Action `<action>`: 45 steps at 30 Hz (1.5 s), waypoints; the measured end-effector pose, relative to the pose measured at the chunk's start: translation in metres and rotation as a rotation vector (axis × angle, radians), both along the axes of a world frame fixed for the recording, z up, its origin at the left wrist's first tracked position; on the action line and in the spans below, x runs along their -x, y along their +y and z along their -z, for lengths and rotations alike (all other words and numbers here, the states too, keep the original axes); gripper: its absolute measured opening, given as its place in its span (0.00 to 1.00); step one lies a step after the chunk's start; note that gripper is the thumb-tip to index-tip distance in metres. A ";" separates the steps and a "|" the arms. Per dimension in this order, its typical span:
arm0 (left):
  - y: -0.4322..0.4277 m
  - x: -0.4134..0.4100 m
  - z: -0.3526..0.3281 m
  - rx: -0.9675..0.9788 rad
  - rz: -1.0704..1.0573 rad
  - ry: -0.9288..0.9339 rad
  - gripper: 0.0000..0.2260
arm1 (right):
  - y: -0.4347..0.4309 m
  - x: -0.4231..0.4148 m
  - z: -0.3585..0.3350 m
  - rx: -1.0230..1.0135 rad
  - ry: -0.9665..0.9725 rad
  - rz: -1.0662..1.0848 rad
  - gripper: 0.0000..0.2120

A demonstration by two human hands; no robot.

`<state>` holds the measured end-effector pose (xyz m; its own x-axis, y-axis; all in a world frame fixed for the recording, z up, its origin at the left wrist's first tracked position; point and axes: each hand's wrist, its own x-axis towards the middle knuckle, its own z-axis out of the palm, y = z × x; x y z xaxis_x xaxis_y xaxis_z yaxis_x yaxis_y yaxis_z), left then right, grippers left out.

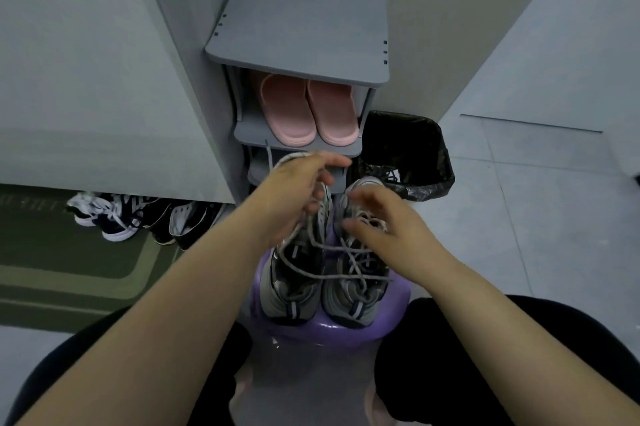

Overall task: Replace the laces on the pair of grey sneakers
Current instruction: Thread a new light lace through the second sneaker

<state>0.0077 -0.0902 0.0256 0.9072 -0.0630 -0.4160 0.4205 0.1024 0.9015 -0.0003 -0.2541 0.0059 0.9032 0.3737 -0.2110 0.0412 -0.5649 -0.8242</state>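
Observation:
Two grey sneakers stand side by side on a purple stool, heels toward me: the left sneaker and the right sneaker. A loose grey lace loops across both of them. My left hand is raised above the left sneaker's toe and its fingers curl round a bundle of that lace. My right hand hovers over the right sneaker's laced front with fingers spread and relaxed, holding nothing.
A grey shoe rack stands straight ahead with pink slippers on a shelf. A bin with a black bag sits to its right. Dark sneakers lie by a green mat at left. My knees flank the stool.

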 end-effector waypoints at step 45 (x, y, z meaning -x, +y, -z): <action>0.064 -0.032 0.045 -1.279 0.436 -0.282 0.06 | 0.022 -0.062 0.054 0.010 -0.162 0.101 0.14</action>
